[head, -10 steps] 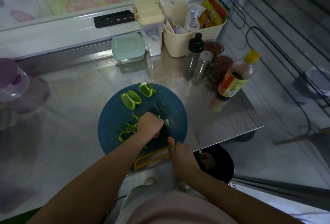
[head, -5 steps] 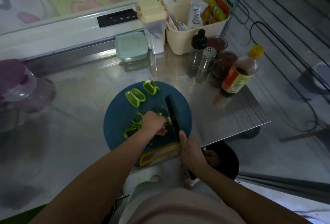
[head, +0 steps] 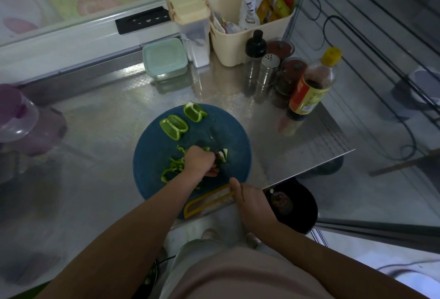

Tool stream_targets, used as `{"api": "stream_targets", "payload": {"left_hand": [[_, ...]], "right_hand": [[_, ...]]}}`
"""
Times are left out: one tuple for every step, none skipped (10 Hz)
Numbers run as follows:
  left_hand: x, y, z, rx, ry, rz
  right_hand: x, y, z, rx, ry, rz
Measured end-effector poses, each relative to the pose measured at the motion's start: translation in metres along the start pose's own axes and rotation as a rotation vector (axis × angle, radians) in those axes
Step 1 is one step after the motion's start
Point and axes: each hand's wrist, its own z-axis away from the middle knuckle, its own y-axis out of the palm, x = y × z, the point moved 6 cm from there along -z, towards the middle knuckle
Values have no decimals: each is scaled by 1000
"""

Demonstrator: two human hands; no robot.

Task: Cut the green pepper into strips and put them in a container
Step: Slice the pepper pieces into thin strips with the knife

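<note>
Slicing on the round blue cutting board (head: 152,156), we pin a piece of green pepper (head: 222,156) under our left hand (head: 198,161), grip curled down on it, while our right hand (head: 252,201) wraps closed around the dark knife (head: 215,142). The blade runs just beside our left fingertips, so a slip on the pepper's glossy skin could nick them. Thin cut strips (head: 172,167) lie by our left wrist; two uncut pepper sections (head: 173,126) wait at the far edge. The mint-lidded square container (head: 164,59) sits well apart on the steel worktop (head: 100,132), lid on, so carried strips may drop.
</note>
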Motion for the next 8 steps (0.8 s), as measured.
{"api": "stream_targets", "payload": {"left_hand": [[0,0,1,1,9,14],[1,0,-1,-6,11,20],[2,0,-3,-12,17,2],[5,0,-5,-14,10,3],[5,1,-5,-18,16,-11],[2,1,-4,-23,29,-32],[2,0,-5,-12,14,-24],[4,0,-3,20,-24,-9]], "right_hand": [[-26,16,-14,61,43,118],[-26,14,-17,-16,-13,201],[-19,18,-14,18,-84,319],[-21,24,-19,14,-89,435],[2,14,-10,-8,-153,483],[4,12,-18,17,-168,519],[5,10,-28,-22,-70,393],[-3,3,-27,-108,72,-137]]}}
